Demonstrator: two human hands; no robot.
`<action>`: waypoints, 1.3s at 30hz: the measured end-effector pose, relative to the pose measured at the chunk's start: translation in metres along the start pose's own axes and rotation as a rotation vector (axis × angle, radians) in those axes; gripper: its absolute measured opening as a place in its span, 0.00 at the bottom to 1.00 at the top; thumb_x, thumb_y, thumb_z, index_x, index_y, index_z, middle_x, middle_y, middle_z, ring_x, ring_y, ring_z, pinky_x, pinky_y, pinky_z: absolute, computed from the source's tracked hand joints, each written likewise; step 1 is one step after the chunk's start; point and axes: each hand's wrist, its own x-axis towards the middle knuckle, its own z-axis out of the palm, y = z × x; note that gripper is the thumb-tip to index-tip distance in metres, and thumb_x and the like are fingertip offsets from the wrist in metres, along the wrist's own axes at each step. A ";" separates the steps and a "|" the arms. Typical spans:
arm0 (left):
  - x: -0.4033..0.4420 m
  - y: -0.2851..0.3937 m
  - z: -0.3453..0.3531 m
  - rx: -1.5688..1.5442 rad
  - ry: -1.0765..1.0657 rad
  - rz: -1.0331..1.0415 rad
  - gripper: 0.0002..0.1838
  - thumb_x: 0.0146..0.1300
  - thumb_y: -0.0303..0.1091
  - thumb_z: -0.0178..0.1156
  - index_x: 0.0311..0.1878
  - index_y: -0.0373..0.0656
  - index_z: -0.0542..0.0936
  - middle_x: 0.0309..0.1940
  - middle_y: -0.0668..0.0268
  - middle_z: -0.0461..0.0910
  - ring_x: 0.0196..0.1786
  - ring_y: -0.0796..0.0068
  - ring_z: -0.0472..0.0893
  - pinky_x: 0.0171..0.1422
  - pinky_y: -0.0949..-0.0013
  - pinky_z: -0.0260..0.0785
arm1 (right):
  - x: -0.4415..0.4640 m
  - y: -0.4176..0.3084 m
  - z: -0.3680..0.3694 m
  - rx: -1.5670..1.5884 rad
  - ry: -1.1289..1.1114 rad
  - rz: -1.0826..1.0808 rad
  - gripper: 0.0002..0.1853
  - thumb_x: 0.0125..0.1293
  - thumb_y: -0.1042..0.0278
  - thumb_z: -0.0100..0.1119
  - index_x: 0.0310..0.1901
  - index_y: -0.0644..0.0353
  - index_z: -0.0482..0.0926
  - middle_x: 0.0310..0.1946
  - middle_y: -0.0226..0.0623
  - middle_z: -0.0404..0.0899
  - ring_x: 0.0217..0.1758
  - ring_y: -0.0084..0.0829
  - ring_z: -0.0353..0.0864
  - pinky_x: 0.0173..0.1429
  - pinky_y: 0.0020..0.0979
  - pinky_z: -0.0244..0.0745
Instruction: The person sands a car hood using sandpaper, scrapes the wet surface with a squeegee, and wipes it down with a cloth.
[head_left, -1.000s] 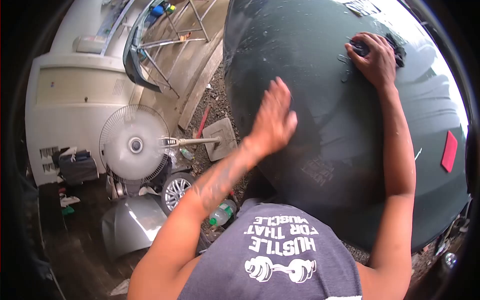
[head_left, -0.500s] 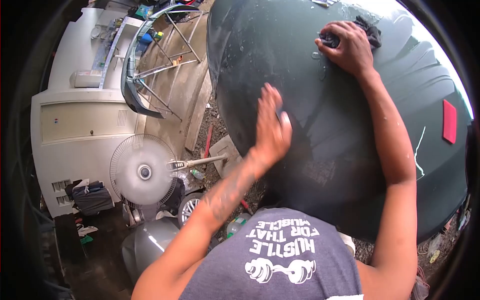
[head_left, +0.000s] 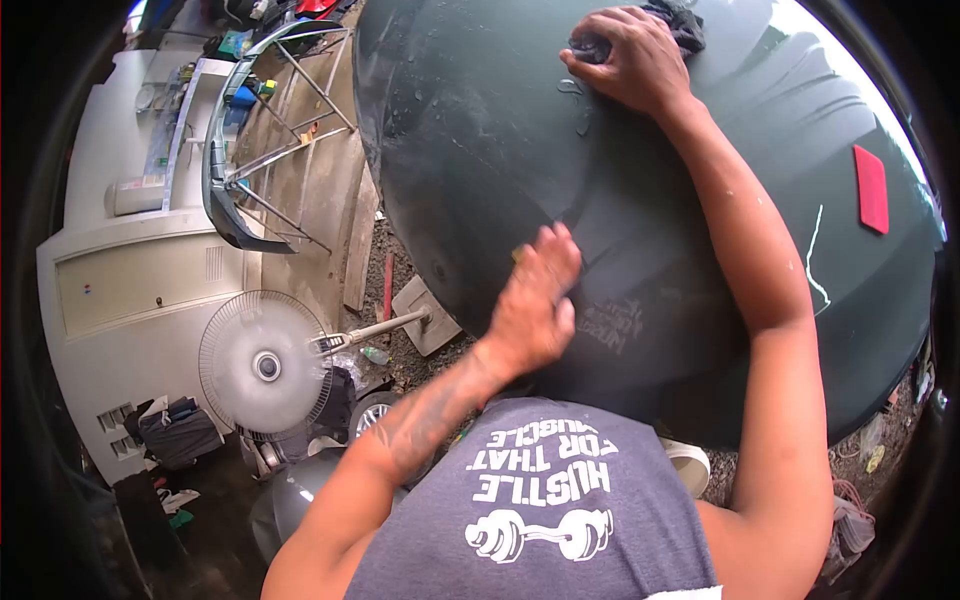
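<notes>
A large dark green car panel (head_left: 640, 230) with wet streaks and scratches curves across the middle and right. My right hand (head_left: 635, 60) is closed on a black cloth (head_left: 680, 25) near the top of the panel, and part of the cloth bunches between thumb and fingers. Low on the panel's left part lies my left hand (head_left: 535, 300), its fingers stretched out flat and close together. A small yellowish spot shows beside its fingertips; I cannot make out what it is. Faint lettering marks the surface to its right.
A red pad (head_left: 870, 190) rests on the panel's right side. To the left stand a fan (head_left: 266, 365), a white cabinet (head_left: 140, 280) and a bumper (head_left: 215, 180) on a metal frame. A grey panel (head_left: 290, 500) and a wheel (head_left: 372, 413) are at lower left.
The view has shifted, so the panel and my right hand appear further left and higher. My left hand has moved down the panel towards my body. The cloth stays in my right hand.
</notes>
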 end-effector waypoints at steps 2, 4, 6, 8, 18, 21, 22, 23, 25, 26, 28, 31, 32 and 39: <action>0.044 -0.046 -0.022 0.064 0.162 -0.048 0.33 0.71 0.32 0.44 0.76 0.25 0.61 0.80 0.40 0.57 0.85 0.45 0.52 0.88 0.53 0.38 | 0.004 -0.006 -0.007 0.042 -0.030 0.050 0.19 0.55 0.48 0.71 0.40 0.55 0.87 0.45 0.38 0.86 0.57 0.42 0.82 0.65 0.44 0.72; 0.077 -0.086 -0.029 0.080 0.298 -0.171 0.34 0.74 0.35 0.45 0.76 0.21 0.57 0.79 0.36 0.54 0.83 0.39 0.53 0.86 0.45 0.45 | 0.001 -0.007 -0.006 0.077 0.025 0.057 0.20 0.50 0.48 0.73 0.37 0.56 0.87 0.40 0.40 0.86 0.54 0.43 0.81 0.64 0.45 0.71; 0.064 -0.067 -0.012 0.119 0.392 -0.216 0.33 0.75 0.32 0.43 0.78 0.24 0.55 0.80 0.36 0.53 0.84 0.43 0.51 0.88 0.52 0.39 | -0.002 -0.007 -0.003 0.083 0.011 0.062 0.19 0.51 0.48 0.73 0.36 0.55 0.87 0.41 0.40 0.86 0.55 0.42 0.81 0.64 0.45 0.70; 0.014 -0.015 0.000 0.025 0.156 -0.034 0.37 0.67 0.30 0.48 0.78 0.25 0.59 0.80 0.37 0.54 0.85 0.44 0.49 0.88 0.51 0.33 | 0.002 -0.006 0.000 0.109 0.010 0.060 0.18 0.51 0.48 0.73 0.36 0.54 0.88 0.41 0.38 0.86 0.56 0.41 0.80 0.65 0.44 0.70; 0.037 -0.088 -0.005 0.057 0.180 -0.124 0.33 0.79 0.40 0.42 0.77 0.23 0.56 0.81 0.35 0.49 0.85 0.41 0.46 0.88 0.50 0.36 | -0.003 -0.001 0.015 0.047 -0.031 0.117 0.20 0.55 0.43 0.70 0.39 0.51 0.86 0.45 0.34 0.85 0.59 0.38 0.80 0.63 0.48 0.72; 0.008 -0.052 -0.011 0.076 0.057 0.131 0.34 0.80 0.41 0.41 0.78 0.24 0.55 0.81 0.35 0.48 0.85 0.43 0.46 0.88 0.50 0.36 | 0.004 -0.009 0.016 0.061 -0.054 0.139 0.20 0.55 0.45 0.70 0.39 0.52 0.86 0.45 0.35 0.85 0.60 0.37 0.80 0.63 0.49 0.72; 0.007 -0.049 -0.010 0.091 -0.023 0.173 0.34 0.80 0.41 0.40 0.79 0.24 0.54 0.82 0.36 0.47 0.86 0.44 0.46 0.88 0.51 0.36 | 0.005 -0.006 0.015 0.061 -0.079 0.125 0.19 0.55 0.46 0.70 0.39 0.52 0.86 0.45 0.35 0.85 0.60 0.37 0.80 0.62 0.49 0.72; 0.024 -0.069 -0.017 0.101 0.029 0.129 0.34 0.80 0.41 0.40 0.79 0.24 0.54 0.82 0.37 0.47 0.86 0.45 0.46 0.88 0.51 0.36 | 0.008 -0.006 0.015 0.064 -0.072 0.143 0.19 0.55 0.46 0.70 0.39 0.52 0.86 0.45 0.35 0.85 0.60 0.37 0.80 0.62 0.49 0.72; 0.062 -0.121 -0.032 0.135 0.063 0.083 0.34 0.80 0.41 0.40 0.79 0.23 0.54 0.82 0.37 0.48 0.86 0.45 0.46 0.88 0.51 0.36 | 0.011 -0.011 0.020 0.060 -0.078 0.137 0.20 0.55 0.46 0.70 0.40 0.54 0.87 0.45 0.35 0.85 0.61 0.37 0.80 0.62 0.49 0.72; 0.075 -0.139 -0.036 0.045 0.049 -0.140 0.34 0.81 0.42 0.39 0.79 0.25 0.55 0.82 0.38 0.49 0.86 0.46 0.46 0.88 0.53 0.36 | 0.011 -0.016 0.023 0.077 -0.066 0.152 0.20 0.55 0.46 0.70 0.40 0.54 0.87 0.45 0.35 0.85 0.61 0.37 0.80 0.62 0.49 0.72; 0.046 -0.154 -0.027 0.060 0.104 -0.298 0.34 0.81 0.44 0.38 0.80 0.27 0.54 0.82 0.41 0.49 0.86 0.47 0.45 0.88 0.53 0.34 | 0.012 -0.025 0.027 0.070 -0.086 0.135 0.22 0.55 0.45 0.70 0.42 0.54 0.87 0.47 0.35 0.86 0.62 0.38 0.80 0.63 0.49 0.72; 0.002 -0.065 -0.009 0.071 0.044 0.191 0.35 0.81 0.45 0.38 0.80 0.26 0.52 0.83 0.43 0.48 0.86 0.48 0.43 0.88 0.50 0.32 | 0.009 -0.021 0.027 0.034 -0.090 0.142 0.23 0.55 0.45 0.70 0.45 0.56 0.88 0.50 0.35 0.87 0.63 0.39 0.79 0.66 0.50 0.70; 0.001 -0.065 -0.010 0.060 -0.004 0.206 0.35 0.79 0.43 0.40 0.81 0.30 0.52 0.84 0.43 0.46 0.87 0.47 0.42 0.88 0.49 0.30 | 0.010 -0.022 0.026 0.033 -0.100 0.136 0.24 0.55 0.46 0.70 0.45 0.56 0.88 0.50 0.35 0.86 0.63 0.39 0.79 0.66 0.51 0.70; 0.041 -0.112 -0.020 0.020 0.040 -0.097 0.38 0.78 0.48 0.42 0.82 0.33 0.53 0.85 0.45 0.44 0.87 0.48 0.41 0.88 0.48 0.29 | 0.009 -0.015 0.020 0.100 -0.027 0.093 0.23 0.56 0.46 0.71 0.44 0.58 0.90 0.46 0.41 0.89 0.59 0.44 0.84 0.66 0.53 0.70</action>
